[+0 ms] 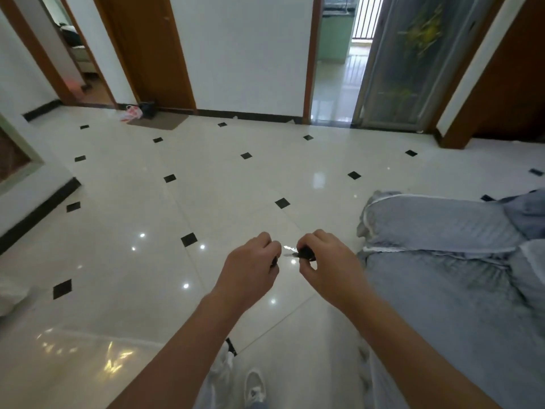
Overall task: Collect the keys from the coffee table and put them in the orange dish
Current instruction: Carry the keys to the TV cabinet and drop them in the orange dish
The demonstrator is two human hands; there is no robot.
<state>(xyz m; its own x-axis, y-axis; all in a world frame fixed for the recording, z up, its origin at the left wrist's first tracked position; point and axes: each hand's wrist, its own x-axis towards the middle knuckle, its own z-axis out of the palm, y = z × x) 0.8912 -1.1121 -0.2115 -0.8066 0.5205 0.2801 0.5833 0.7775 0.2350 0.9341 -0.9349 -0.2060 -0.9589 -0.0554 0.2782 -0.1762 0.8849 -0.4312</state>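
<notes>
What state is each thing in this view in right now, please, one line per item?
Left hand: closed on something dark, mostly hidden.
Right hand: pinching a black-headed key, blade pointing toward the left hand.
Brown door: shut.
Glass sliding door: slid open, passage clear.
Grey cover: rumpled over the sofa.
Doormat: flat on the floor.
Orange dish: not in view.

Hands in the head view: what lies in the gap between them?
A silver key blade bridges it, sticking out from the right hand toward the left hand, with bare floor tile behind.
</notes>
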